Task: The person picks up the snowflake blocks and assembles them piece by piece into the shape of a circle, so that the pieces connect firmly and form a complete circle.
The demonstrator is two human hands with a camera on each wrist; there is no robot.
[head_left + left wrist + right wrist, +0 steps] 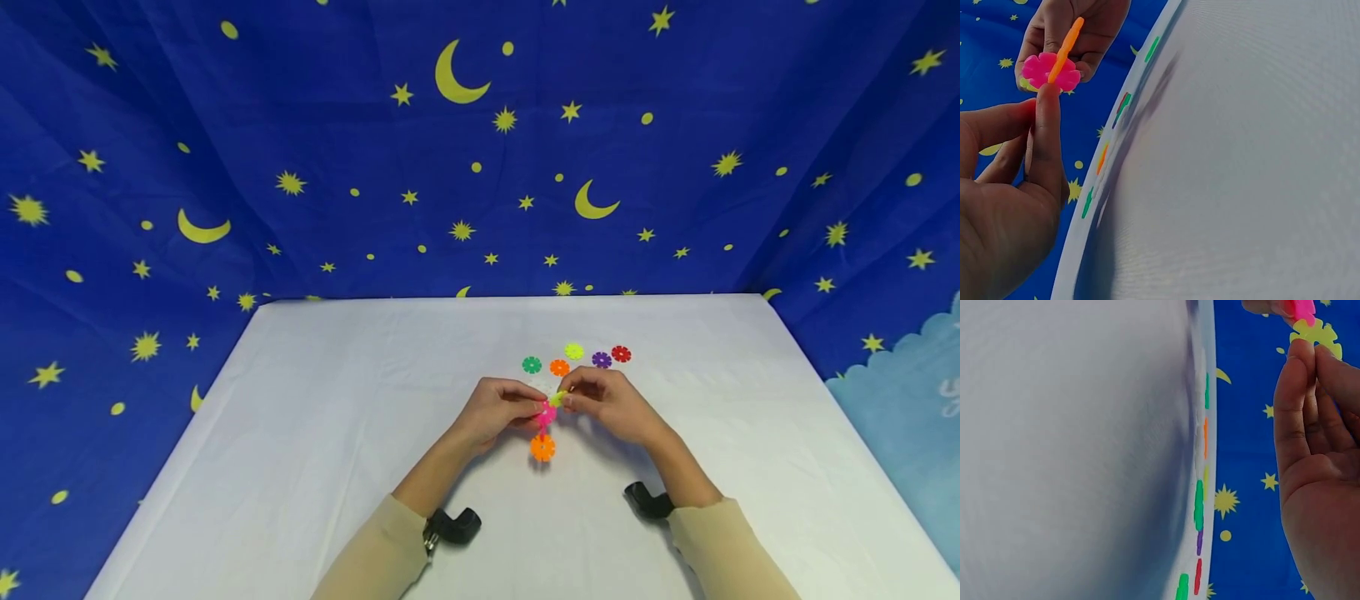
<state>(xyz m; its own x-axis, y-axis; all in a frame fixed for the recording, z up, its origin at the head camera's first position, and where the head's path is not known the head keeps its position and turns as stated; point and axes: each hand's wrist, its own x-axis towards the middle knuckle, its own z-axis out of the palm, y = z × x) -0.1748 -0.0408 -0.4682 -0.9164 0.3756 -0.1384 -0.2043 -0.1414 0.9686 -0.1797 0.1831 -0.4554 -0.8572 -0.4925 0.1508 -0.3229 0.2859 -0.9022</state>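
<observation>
Hands [497,410] [611,405], two; yellow discs [557,399] [573,352], two

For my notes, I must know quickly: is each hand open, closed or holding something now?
Left hand: closed, pinching a pink disc.
Right hand: closed, pinching a yellow disc.

**Starry blue cloth [345,133] surrounds white table [300,417]**

Behind the table, the cloth hangs like a wall, printed with yellow crescents [448,79], stars [505,120] and dots [476,167]. It continues left and right of the table. Right of the table, a light-blue area [907,408] has a scalloped edge.
</observation>
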